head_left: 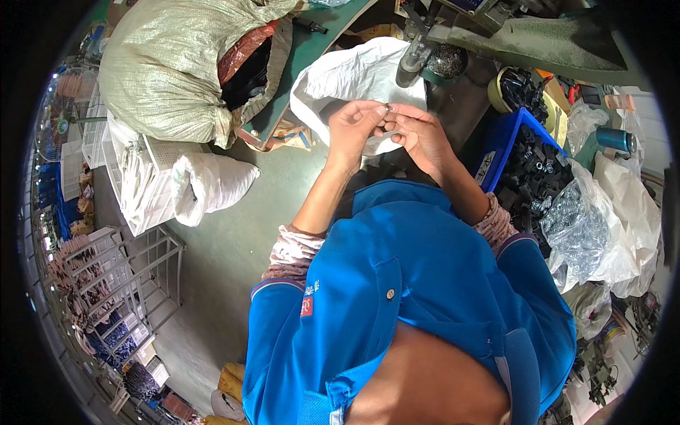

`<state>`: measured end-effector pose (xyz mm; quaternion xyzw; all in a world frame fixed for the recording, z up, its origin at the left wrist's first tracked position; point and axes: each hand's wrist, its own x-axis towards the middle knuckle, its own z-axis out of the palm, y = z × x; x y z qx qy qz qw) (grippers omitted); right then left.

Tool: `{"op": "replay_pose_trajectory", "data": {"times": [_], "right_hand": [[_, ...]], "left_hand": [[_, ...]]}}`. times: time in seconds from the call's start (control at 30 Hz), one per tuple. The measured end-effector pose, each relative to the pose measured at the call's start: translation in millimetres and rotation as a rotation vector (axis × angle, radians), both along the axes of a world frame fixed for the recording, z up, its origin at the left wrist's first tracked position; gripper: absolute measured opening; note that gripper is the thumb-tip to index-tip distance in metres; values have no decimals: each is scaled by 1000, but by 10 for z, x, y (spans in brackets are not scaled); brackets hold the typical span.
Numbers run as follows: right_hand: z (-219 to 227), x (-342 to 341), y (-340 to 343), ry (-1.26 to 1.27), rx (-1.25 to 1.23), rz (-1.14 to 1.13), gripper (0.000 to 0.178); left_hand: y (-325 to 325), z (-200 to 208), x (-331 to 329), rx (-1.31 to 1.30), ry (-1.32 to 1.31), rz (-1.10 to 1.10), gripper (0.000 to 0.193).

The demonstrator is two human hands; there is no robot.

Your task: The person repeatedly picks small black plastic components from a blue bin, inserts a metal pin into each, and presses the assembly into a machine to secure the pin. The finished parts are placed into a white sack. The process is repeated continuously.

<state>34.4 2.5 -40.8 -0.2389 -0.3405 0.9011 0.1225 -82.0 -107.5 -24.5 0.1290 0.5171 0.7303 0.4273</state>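
My left hand (pixel 352 129) and my right hand (pixel 425 136) meet over the white sack (pixel 322 81), fingertips pinched together. Between them is a small shiny metal piece (pixel 389 109), too small and too covered by fingers to name. Both hands are closed on it from either side. The sack lies spread wide beneath a machine's metal post (pixel 413 62), just past my fingers. A round container of small dark parts (pixel 448 62) sits beside that post.
On my right stand a blue crate (pixel 504 145) of black parts and a clear bag of metal pieces (pixel 577 227). A bulging woven sack (pixel 170 64) rests on the green table (pixel 333 32) at left. White baskets (pixel 145 191) and a metal rack (pixel 145 273) stand lower left.
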Motion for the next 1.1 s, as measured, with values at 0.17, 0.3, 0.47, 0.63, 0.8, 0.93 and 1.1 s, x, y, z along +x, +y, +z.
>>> {"op": "replay_pose_trajectory", "data": {"times": [0.17,0.3,0.47,0.63,0.8,0.93,1.1], "right_hand": [[28,-15,-9,3,13,-83,22],[78,-36,-60,-103,290,-157,15],[96,-61,-156,-192,747,-200,13],[66,-58,-165,-243,962,-226,11],[91,-36,-180,-246,1040,-239,10],[117,-27,-204,-242,1042,-257,9],[152,26,-208,-231,1039,-297,9]], "left_hand": [[-16,-52,14,-16,6,-29,15],[-14,-72,44,-29,-52,-66,16],[8,-177,48,5,-146,-82,18],[9,-214,59,3,-163,-83,17],[4,-241,70,31,-182,-99,17],[-4,-224,81,32,-193,-105,17],[23,-224,106,16,-206,-159,17]]}}
